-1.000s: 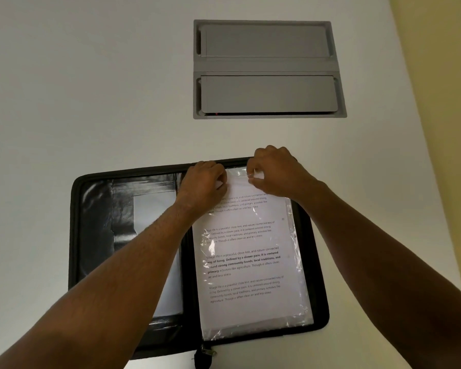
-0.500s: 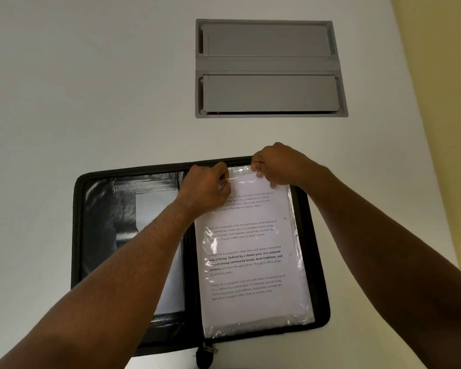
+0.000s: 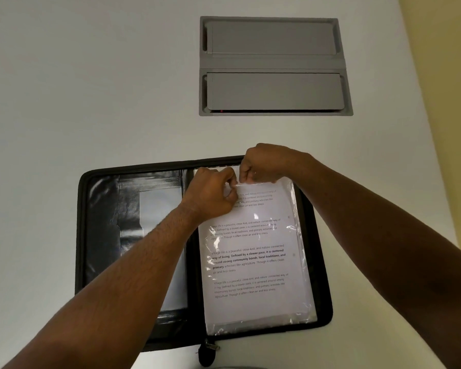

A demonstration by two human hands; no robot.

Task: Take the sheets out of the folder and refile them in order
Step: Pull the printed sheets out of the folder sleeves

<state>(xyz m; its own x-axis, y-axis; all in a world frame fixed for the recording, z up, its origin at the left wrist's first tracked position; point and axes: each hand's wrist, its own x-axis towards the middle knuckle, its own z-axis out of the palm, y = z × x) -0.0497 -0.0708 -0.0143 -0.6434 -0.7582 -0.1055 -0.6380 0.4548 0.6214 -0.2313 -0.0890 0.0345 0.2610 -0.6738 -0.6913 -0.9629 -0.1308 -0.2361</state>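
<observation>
Folder (image 3: 99,235): black zip folder, lying open and flat at the near edge of the table (image 3: 64,89), roughly mid-width; its zip pull (image 3: 206,352) hangs off the folder's near rim.
Folder, left half: glossy black inner pocket holding a pale sheet (image 3: 159,209), partly hidden under the left forearm.
Folder, right half: clear plastic sleeve (image 3: 304,312) with a printed sheet (image 3: 250,262) on top (four short paragraphs, one partly in bold); further sheet edges show stacked along the right side, count not readable.
Sleeve surface: crinkled, with glare spots near the middle and lower left.
Left hand (image 3: 213,194): at the far end of the right half, fingers curled, thumb and fingertips pinching the sleeve's top edge.
Right hand (image 3: 261,163): just beside the left hand, almost touching it, over the folder's far rim; fingers curled into a tight pinch on the same top edge (whether it has plastic only or the paper too cannot be told).
Top edge of sleeve: lifted slightly between the two hands, a thin bright strip of plastic showing there.
Forearms: both bare, reaching in from the near edge, the left crossing the folder's spine.
Table: plain white, a grey hatch (image 3: 274,66) with two closed flaps set in toward the far right.
Wall (image 3: 442,75): yellow, along the table's right edge.
</observation>
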